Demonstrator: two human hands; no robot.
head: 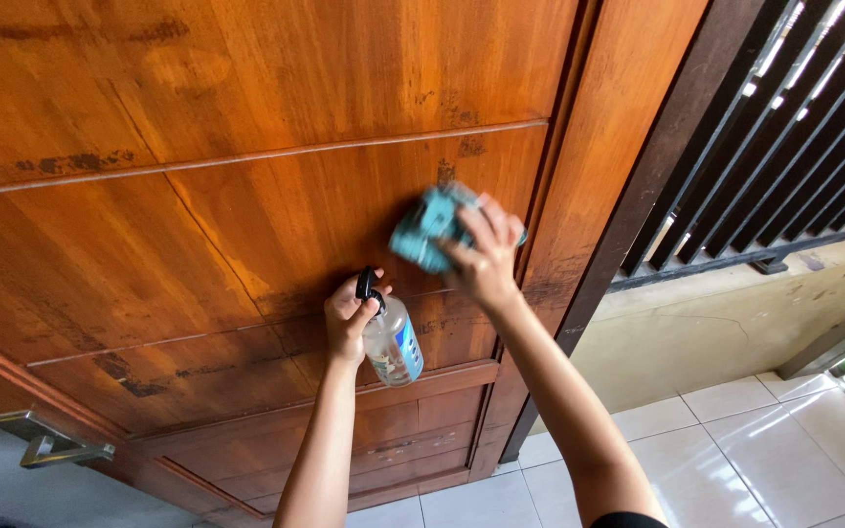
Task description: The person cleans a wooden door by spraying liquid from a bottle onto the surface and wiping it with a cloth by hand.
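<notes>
Setting: wooden door point(246, 196), tiled floor point(735, 440) below.
Right hand point(486, 259): fingers closed around teal cloth point(429, 227), pressed flat on door.
Left hand point(346, 318): fingers wrapped on spray bottle point(390, 337), upright, just below-left of cloth.

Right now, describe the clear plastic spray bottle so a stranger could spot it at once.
Start at the large brown wooden door. Against its lower panel, the left hand grips a clear plastic spray bottle with a black trigger; unlike the crumpled teal cloth nearby, it is see-through.
</notes>
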